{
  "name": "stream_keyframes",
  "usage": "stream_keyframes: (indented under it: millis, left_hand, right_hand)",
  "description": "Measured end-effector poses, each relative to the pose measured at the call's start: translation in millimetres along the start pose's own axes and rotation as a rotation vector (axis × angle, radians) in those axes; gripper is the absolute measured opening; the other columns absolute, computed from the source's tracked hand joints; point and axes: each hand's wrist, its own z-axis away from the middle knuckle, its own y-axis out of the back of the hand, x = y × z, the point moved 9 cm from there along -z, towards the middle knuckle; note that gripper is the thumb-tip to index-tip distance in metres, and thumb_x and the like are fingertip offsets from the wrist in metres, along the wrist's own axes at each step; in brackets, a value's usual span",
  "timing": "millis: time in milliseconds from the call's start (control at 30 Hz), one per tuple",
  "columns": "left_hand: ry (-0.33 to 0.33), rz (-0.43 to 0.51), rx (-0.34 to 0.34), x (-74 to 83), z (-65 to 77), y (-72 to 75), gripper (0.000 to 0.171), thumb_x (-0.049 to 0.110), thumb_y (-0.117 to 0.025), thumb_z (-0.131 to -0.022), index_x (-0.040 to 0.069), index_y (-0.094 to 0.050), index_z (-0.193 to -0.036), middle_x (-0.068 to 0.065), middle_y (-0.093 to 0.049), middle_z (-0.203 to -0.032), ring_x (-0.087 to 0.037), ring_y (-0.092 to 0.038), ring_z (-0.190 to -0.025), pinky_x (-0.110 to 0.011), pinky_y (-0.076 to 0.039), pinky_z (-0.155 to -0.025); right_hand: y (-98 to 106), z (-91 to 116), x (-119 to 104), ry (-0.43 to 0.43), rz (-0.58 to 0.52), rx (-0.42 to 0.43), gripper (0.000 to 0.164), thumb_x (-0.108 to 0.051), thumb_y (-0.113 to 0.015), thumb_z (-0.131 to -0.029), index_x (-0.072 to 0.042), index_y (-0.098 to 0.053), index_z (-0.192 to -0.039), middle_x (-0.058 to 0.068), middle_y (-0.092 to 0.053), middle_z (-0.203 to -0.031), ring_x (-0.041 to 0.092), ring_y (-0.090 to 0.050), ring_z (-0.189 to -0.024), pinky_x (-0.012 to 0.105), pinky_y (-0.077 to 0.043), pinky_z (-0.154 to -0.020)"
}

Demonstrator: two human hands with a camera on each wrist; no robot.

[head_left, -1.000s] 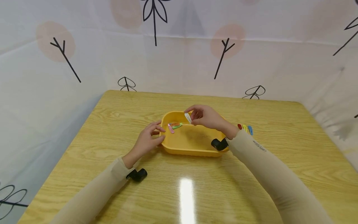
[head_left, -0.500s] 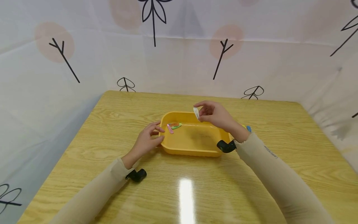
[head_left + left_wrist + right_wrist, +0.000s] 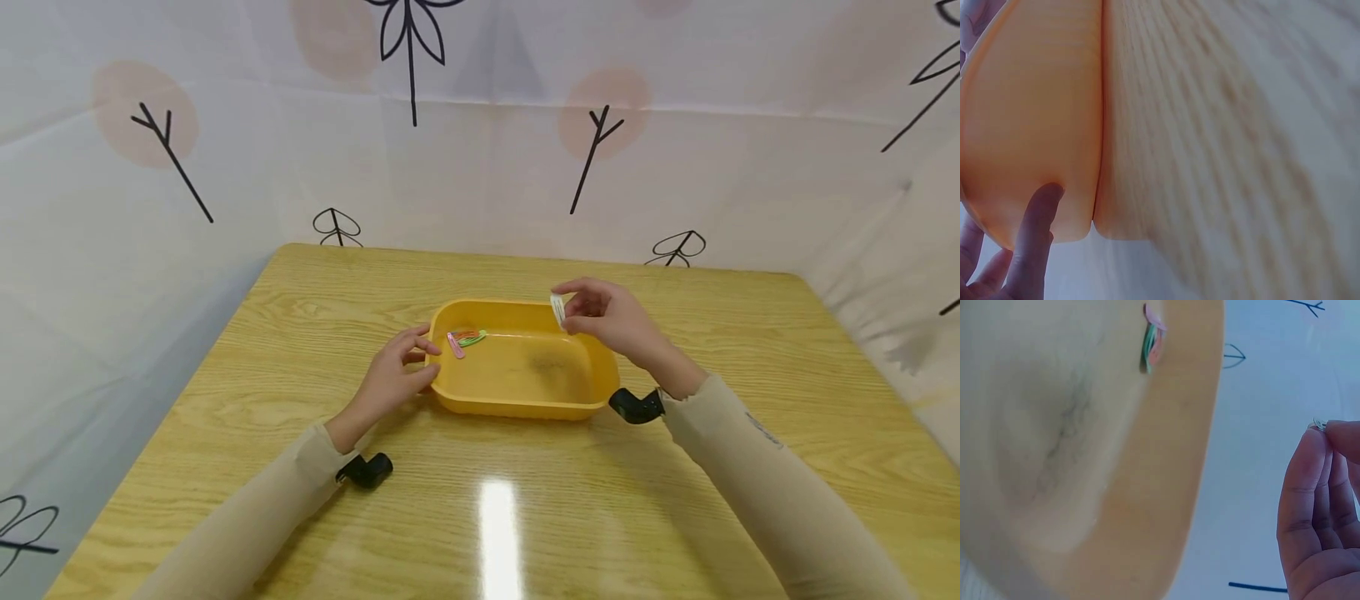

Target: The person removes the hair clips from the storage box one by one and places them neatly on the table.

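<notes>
A yellow plastic tray (image 3: 517,377) stands on the wooden table. My left hand (image 3: 393,367) grips its left end; in the left wrist view the thumb (image 3: 1038,219) presses the outer wall. Over the tray's far right part, my right hand (image 3: 615,325) pinches a white snap hair clip (image 3: 557,310) between thumb and fingertips. Only the clip's tip (image 3: 1317,425) shows in the right wrist view. Inside the tray's far left corner lie a pink hair clip (image 3: 456,346), a green hair clip (image 3: 474,339) and an orange hair clip (image 3: 467,334), close together.
The wooden table (image 3: 315,292) extends around the tray on all sides. A white cloth (image 3: 480,183) with printed plants hangs behind it. Black wrist cameras (image 3: 367,471) sit at both cuffs. My right hand and forearm cover the table just right of the tray.
My right hand has moved right with the white hair clip, towards the tray's far right corner. The clips right of the tray are now hidden behind it. My left hand has stayed put.
</notes>
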Motion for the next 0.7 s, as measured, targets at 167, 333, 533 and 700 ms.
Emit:
stream_keyframes:
  millis: [167, 333, 533, 700]
  left_hand:
    - [0.013, 0.0, -0.01, 17.4, 6.1, 0.7, 0.017, -0.001, -0.063, -0.083, -0.008, -0.058, -0.098, -0.02, -0.038, -0.141, -0.04, -0.054, -0.108, -0.037, -0.053, -0.078]
    - [0.016, 0.011, -0.009, 16.7, 5.5, -0.1, 0.016, -0.001, -0.063, -0.083, -0.008, -0.058, -0.098, -0.021, -0.037, -0.141, -0.041, -0.054, -0.108, -0.035, -0.054, -0.076]
    - [0.01, 0.004, -0.008, 17.2, 5.2, -0.1, 0.016, -0.001, -0.063, -0.083, -0.007, -0.058, -0.097, -0.021, -0.038, -0.141, -0.041, -0.054, -0.108, -0.035, -0.054, -0.077]
    - [0.01, 0.009, -0.007, 17.9, 5.5, -0.1, 0.015, -0.001, -0.063, -0.083, -0.007, -0.058, -0.097, -0.021, -0.037, -0.141, -0.041, -0.054, -0.108, -0.035, -0.054, -0.077]
  right_hand:
    - [10, 9, 6, -0.013, 0.003, 0.031, 0.04, -0.005, -0.065, -0.086, -0.005, -0.055, -0.125, 0.016, -0.058, -0.092, 0.029, -0.058, -0.08, 0.031, -0.053, -0.072]
    - [20, 18, 12, -0.032, 0.014, 0.06, 0.04, -0.006, -0.065, -0.086, -0.004, -0.055, -0.125, 0.016, -0.056, -0.092, 0.025, -0.057, -0.079, 0.034, -0.053, -0.074]
    - [31, 26, 21, -0.04, 0.032, 0.089, 0.04, -0.008, -0.065, -0.086, -0.004, -0.055, -0.125, 0.015, -0.056, -0.091, 0.022, -0.057, -0.077, 0.027, -0.052, -0.063]
    - [39, 32, 29, -0.058, 0.068, 0.104, 0.039, -0.012, -0.065, -0.088, -0.006, -0.055, -0.125, 0.013, -0.056, -0.09, 0.021, -0.057, -0.073, 0.024, -0.041, -0.045]
